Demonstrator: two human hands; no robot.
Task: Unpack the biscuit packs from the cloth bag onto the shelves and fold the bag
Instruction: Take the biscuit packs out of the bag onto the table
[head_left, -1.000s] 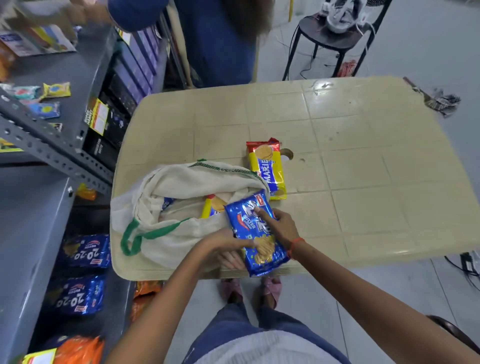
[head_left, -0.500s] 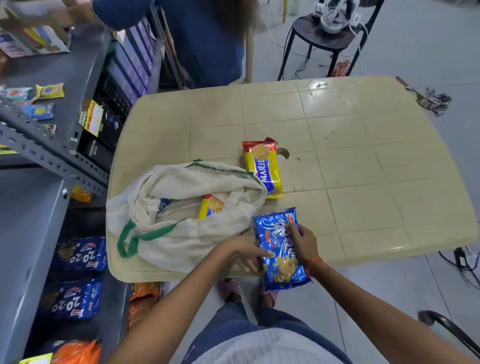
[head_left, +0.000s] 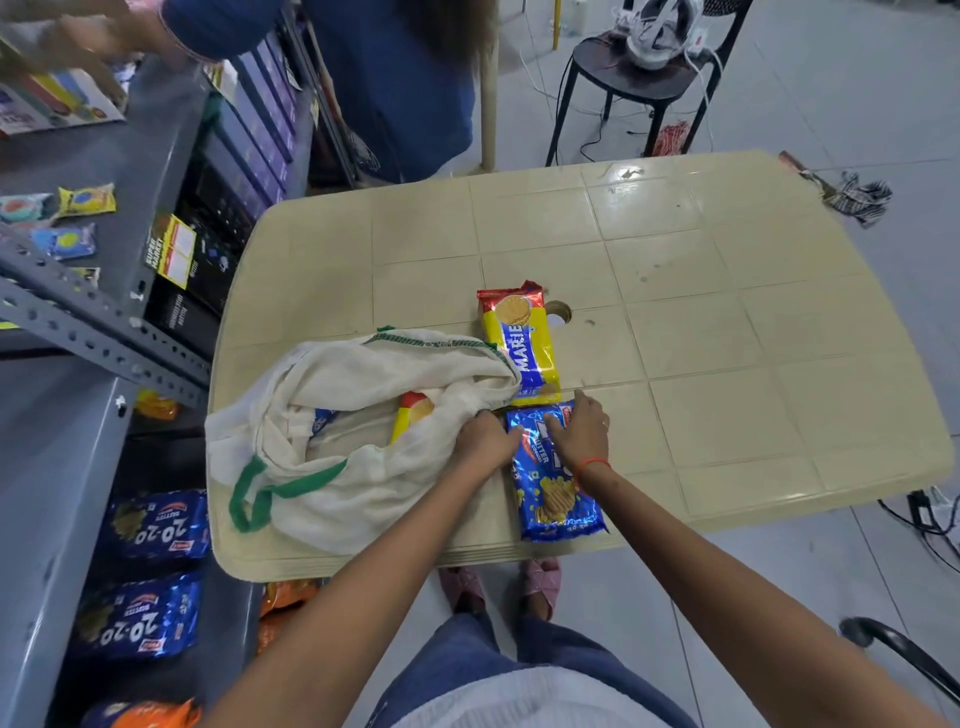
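A cream cloth bag (head_left: 337, 467) with green handles lies open on the near left of the beige table (head_left: 727, 338). Inside it show a yellow pack (head_left: 413, 413) and a bit of a blue pack (head_left: 324, 421). A yellow Marie biscuit pack (head_left: 519, 343) lies flat beside the bag's mouth. Just nearer, a blue butter-cookie pack (head_left: 558, 499) lies on the table by its front edge. My right hand (head_left: 582, 434) presses on that pack's far end, fingers around it. My left hand (head_left: 485, 436) rests on the bag's rim, fingertips touching the blue pack's left edge.
Grey metal shelves (head_left: 78, 322) stand at the left, with blue 20-20 packs (head_left: 150, 525) on the lower level and small sachets (head_left: 83, 200) higher up. A person in blue (head_left: 395, 78) stands beyond the table. A black stool (head_left: 634, 78) is at the back right.
The blue pack came out of the bag's mouth, swung right and was laid flat on the table below the Marie pack. My left hand shifted back toward the bag's rim.
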